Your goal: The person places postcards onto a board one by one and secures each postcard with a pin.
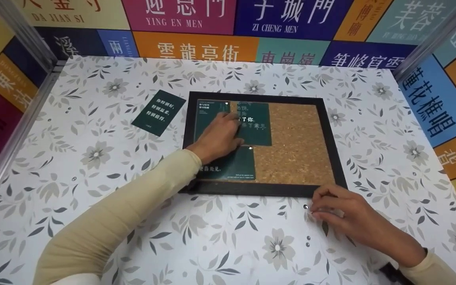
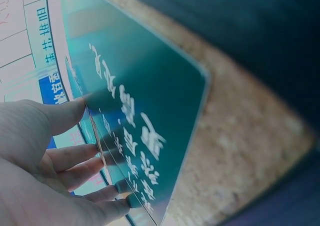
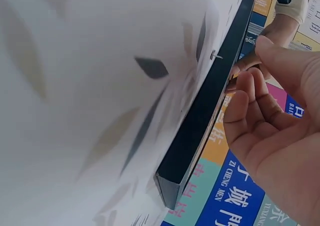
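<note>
The work surface is a flat table covered with white sheeting printed with grey flowers and leaves (image 1: pixel 93 221). Upright wall panels enclose it on three sides. The rear wall (image 1: pixel 196 45) consists of coloured rectangles in magenta, dark blue, orange, teal and beige, each bearing white Chinese characters and Latin lettering such as "YING EN MEN" and "ZI CHENG MEN". Grey metal corner posts (image 1: pixel 22 35) join the panels. Lighting is even and diffuse.
</note>
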{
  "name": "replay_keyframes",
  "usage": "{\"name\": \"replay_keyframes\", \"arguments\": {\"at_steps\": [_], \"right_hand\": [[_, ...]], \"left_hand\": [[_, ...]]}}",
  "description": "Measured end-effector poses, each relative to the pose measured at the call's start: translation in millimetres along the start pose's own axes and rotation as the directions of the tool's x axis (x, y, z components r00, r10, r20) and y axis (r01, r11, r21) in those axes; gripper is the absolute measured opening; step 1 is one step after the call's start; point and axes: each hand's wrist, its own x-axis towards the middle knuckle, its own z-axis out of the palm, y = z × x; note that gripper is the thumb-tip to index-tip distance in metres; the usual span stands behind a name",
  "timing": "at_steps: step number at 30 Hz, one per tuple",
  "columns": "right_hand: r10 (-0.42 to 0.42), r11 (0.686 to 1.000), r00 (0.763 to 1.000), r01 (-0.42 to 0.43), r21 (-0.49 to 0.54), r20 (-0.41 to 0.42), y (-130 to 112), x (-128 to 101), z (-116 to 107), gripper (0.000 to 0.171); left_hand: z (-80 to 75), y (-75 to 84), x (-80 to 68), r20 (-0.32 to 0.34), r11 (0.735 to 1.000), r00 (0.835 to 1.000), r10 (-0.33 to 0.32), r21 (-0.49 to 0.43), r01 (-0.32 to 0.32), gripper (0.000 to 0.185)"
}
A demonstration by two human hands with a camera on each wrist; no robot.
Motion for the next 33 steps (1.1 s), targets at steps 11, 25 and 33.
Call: {"name": "replay_keyframes", "arguments": {"at_steps": [11, 25, 33], "right_hand": [[0.109, 0.994, 0.992, -0.109, 0.002, -0.067, 7.3, 24.1, -5.6, 0.031], [0.130, 0.989, 0.985, -0.120, 0.090, -0.113, 19.9, 63.0, -6.9, 0.024], [0.157, 0.986, 0.981, -0.148, 0.080, -0.116, 22.4, 70.1, -6.9, 0.022]], "left_hand": [[-20.5, 21.7, -13.9, 0.020, 0.998, 1.000, -0.009, 0.060, 0.008, 0.044], [-11.6, 10.1, -6.4, 0.008, 0.999, 1.000, 0.002, 0.034, -0.002, 0.045], [-17.3, 16.7, -10.5, 0.016, 0.996, 1.000, 0.002, 0.086, -0.003, 0.044]]}}
